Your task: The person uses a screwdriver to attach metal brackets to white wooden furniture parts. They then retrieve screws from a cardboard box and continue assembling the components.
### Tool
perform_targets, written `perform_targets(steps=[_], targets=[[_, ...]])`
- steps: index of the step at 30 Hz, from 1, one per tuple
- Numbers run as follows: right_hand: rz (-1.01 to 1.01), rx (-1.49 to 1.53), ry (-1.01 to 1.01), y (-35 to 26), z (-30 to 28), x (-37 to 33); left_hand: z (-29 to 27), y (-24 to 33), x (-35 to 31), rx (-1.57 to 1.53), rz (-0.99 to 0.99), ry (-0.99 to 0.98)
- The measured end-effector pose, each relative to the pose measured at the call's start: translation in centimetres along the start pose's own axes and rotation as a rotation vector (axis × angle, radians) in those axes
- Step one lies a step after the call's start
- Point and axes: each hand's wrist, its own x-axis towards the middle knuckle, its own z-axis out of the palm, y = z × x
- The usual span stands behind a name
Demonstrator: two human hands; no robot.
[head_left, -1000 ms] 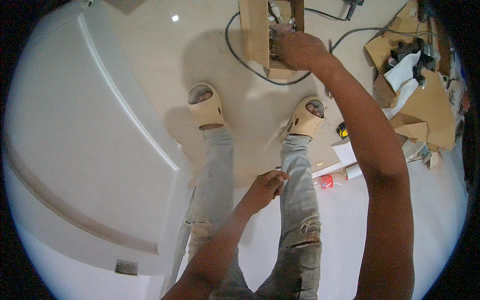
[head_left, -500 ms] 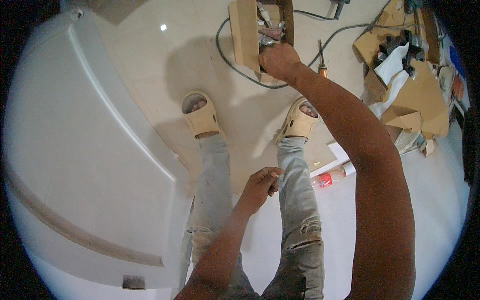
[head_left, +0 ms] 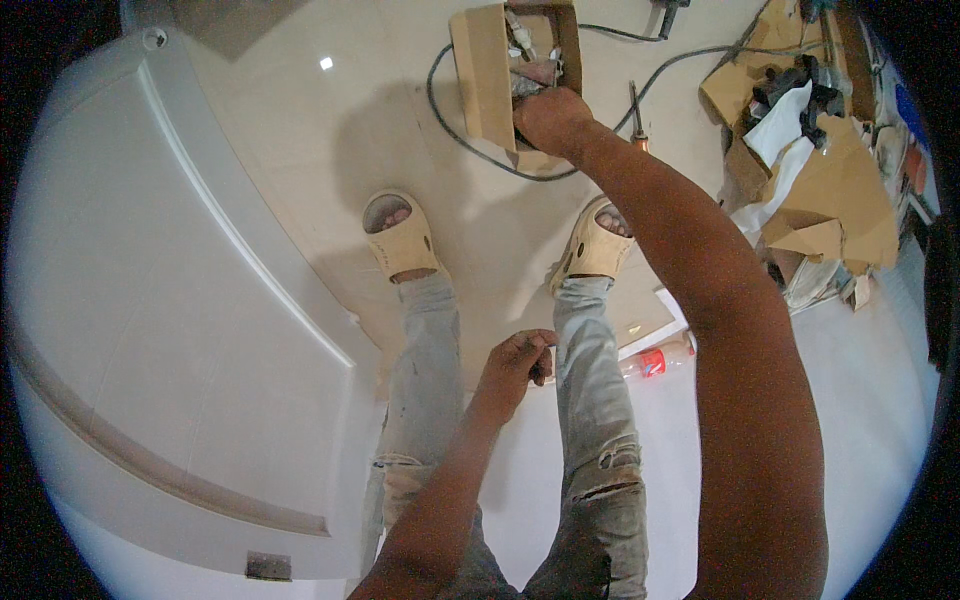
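Note:
My right hand (head_left: 553, 122) reaches into a small open cardboard box (head_left: 480, 85) on the floor, ahead of my feet. Its fingers are down inside and hidden by the back of the hand, so their hold does not show. Beside them in the box lie a clear plastic packet (head_left: 528, 82), a brownish-pink piece (head_left: 540, 70) and a pale slim item (head_left: 520, 35). Near my right shin, my left hand (head_left: 518, 365) is held with fingers curled and thumb pressed to them. Anything pinched there is too small to make out.
A black cable (head_left: 440, 110) loops around the box. An orange-handled screwdriver (head_left: 640, 135) lies to its right. Torn cardboard (head_left: 835, 200) with black parts is heaped at the far right. A plastic bottle (head_left: 655, 361) lies by my right leg; a white panelled door (head_left: 200, 300) fills the left.
The view has shifted slightly. My right hand stays inside the box, and my left hand's fingers have curled in a little more.

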Motion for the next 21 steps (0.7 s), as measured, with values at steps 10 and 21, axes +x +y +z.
perform_targets(steps=[10,21], targets=[[-0.062,0.929,-0.163,-9.6,-0.4,-16.9,-1.2,1.4,0.1,0.512,0.364,0.326],[1.007,1.016,0.36,-1.7,20.9,-24.0,-1.3,0.8,1.1,-0.365,0.054,0.123]])
